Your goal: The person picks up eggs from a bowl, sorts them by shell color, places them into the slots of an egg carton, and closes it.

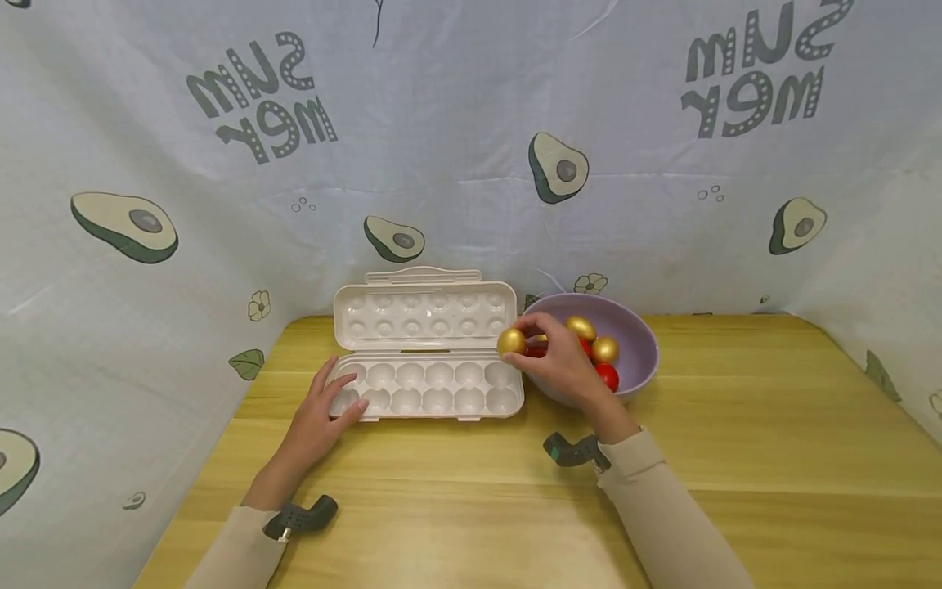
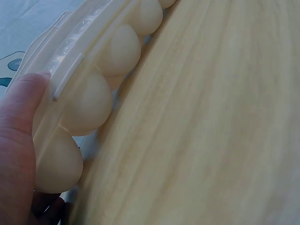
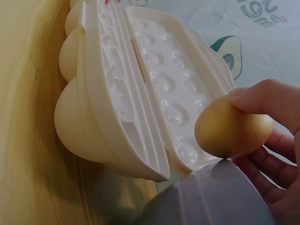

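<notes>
An egg carton [image 1: 425, 420] in pale beige plastic lies with its lid [image 1: 508, 288] raised at the back and its two rows of rounded cups facing up. My left hand [image 1: 312, 421] holds its left end, the thumb on the front rim and the fingers over the left side. Between thumb and fingertips my right hand [image 1: 562, 364] pinches a golden egg [image 3: 229, 127], above the gap between carton and purple bowl [image 1: 648, 353]. The bowl holds more golden eggs [image 1: 581, 328] and red eggs [image 1: 607, 377]; the right hand partly hides them.
The carton and bowl stand side by side near the back of the wooden table [image 1: 441, 507]. Behind and beside them hangs a pale cloth [image 1: 456, 98] printed with avocados and lettering. A dark wrist camera [image 1: 305, 517] sits on each wrist.
</notes>
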`<state>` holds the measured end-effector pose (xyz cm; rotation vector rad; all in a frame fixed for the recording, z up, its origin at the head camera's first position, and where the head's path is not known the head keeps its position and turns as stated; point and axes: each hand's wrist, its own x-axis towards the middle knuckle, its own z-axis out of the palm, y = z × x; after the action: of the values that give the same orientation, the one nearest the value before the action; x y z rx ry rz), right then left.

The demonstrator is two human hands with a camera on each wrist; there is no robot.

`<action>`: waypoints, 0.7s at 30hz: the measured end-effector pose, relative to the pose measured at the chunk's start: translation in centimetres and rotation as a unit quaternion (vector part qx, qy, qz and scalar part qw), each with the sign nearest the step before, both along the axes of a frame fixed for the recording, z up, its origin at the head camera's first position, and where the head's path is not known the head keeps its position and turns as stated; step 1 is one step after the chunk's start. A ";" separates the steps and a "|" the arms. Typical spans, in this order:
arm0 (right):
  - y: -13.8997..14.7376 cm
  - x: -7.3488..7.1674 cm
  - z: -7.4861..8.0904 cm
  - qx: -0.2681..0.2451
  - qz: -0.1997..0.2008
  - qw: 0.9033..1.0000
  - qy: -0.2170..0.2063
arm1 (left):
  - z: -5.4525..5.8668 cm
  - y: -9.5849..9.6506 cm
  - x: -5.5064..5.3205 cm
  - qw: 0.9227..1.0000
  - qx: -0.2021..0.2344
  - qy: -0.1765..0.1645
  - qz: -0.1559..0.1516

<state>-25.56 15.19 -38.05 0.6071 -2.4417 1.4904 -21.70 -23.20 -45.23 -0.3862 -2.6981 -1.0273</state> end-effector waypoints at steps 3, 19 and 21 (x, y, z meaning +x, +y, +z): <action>-0.1 0.1 0.0 0.021 0.000 1.000 -0.002 | 0.0 0.0 0.0 1.000 0.000 0.004 0.000; -0.2 -0.2 -0.3 0.124 -0.007 0.989 0.075 | 0.0 0.0 0.1 1.000 -0.003 0.004 0.001; -0.3 -0.2 -0.3 0.131 -0.009 0.988 0.083 | 0.0 0.0 0.0 1.000 -0.004 0.004 0.001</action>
<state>-25.73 14.88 -38.35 0.7248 -2.5217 1.0711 -21.68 -23.19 -45.22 -0.3875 -2.6956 -1.0113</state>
